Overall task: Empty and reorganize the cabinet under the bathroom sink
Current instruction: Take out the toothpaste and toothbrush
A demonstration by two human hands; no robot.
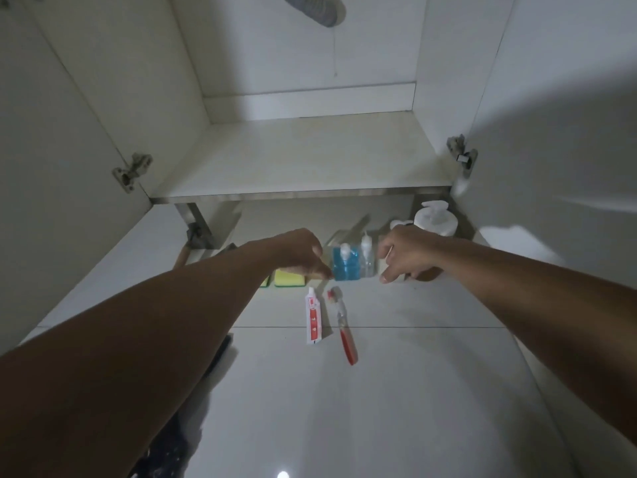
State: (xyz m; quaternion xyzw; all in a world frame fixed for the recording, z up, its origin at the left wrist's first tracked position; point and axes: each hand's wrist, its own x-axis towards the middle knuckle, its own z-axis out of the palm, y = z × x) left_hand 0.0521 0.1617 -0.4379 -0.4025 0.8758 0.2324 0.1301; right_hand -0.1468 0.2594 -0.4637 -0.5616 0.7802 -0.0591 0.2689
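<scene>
The cabinet stands with both doors swung wide, its white shelf [303, 160] bare. On the floor tiles below stand a blue bottle [344, 267] and a clear bottle [367, 258], side by side. My left hand [303, 253] touches the blue bottle's left side with fingers curled. My right hand [406, 253] reaches the clear bottle's right side, fingers partly spread; whether it grips is unclear. A red-and-white toothpaste tube [313, 317] and a red toothbrush [343, 326] lie on the tiles in front.
A white pump bottle [436, 219] stands at the back right. Yellow-green sponges [289, 279] lie left of the bottles, partly hidden by my left arm. Door hinges [132, 172] [462, 155] jut from both cabinet sides. A grey drain hose [317, 8] hangs above.
</scene>
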